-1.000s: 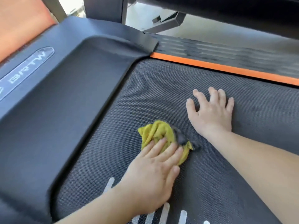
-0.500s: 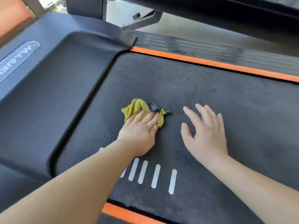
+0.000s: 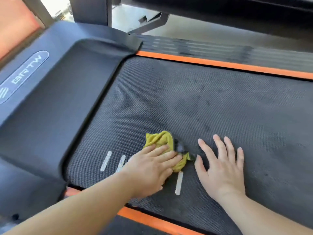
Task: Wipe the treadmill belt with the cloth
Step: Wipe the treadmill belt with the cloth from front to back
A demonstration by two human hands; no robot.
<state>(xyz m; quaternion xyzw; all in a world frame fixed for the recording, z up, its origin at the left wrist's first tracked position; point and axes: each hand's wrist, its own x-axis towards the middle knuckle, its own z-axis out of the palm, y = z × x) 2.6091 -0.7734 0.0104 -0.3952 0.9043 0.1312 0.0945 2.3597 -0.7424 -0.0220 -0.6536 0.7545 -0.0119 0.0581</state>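
Nearest the camera, the left hand (image 3: 150, 168) pressed straight fingers on the crumpled yellow cloth (image 3: 160, 139), which lay on the black textured treadmill belt (image 3: 152, 92) near its edge, the right hand (image 3: 221, 168) lying flat and spread beside it. Wiping seemed partly done: dark smudges (image 3: 207, 128) marked the belt farther off, and its right end was cut off.

Oval grey badge (image 3: 23, 77) on the dark motor cover (image 3: 59, 107): pale capitals "BRTW", running slantwise; a striped round emblem (image 3: 3, 94) at the badge's near end; short white dashes (image 3: 106, 161), wordless, printed on the treadmill belt (image 3: 186, 99).
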